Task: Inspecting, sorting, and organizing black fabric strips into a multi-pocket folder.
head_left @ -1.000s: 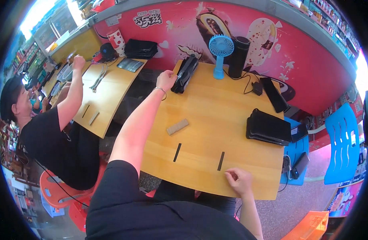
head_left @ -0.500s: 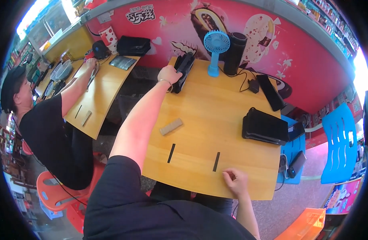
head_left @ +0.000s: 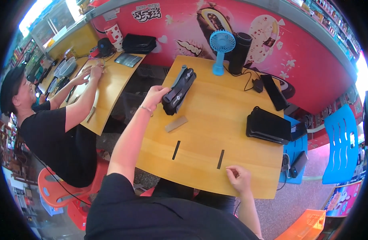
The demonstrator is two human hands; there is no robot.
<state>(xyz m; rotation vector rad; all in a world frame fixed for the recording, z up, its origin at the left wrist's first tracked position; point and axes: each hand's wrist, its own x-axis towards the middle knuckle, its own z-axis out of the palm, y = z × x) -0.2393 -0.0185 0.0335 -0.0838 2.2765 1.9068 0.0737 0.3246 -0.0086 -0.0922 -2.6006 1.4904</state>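
My left hand (head_left: 154, 97) grips the near left end of a long black pouch (head_left: 180, 91) with a grey strap along its side. The pouch is tilted over the left part of the wooden table (head_left: 200, 176). Just below it lies a small tan block (head_left: 176, 124). My right hand (head_left: 239, 179) rests by the near right edge of the table, fingers curled in and nothing visible in them. Two short black strips, a left one (head_left: 176, 150) and a right one (head_left: 220, 159), are on the tabletop between my hands.
A blue handheld fan (head_left: 219, 52) and a black cylinder (head_left: 239, 54) stand at the back. To the right are a black slab (head_left: 274, 92) and a stack of black cases (head_left: 269, 126). A blue chair (head_left: 340, 144) is beyond. On the left, another person (head_left: 56, 124) works at a second table.
My left hand has brought the black pouch nearer from the table's far left corner. My right hand stays curled in place. The other person's hands have moved at their table.
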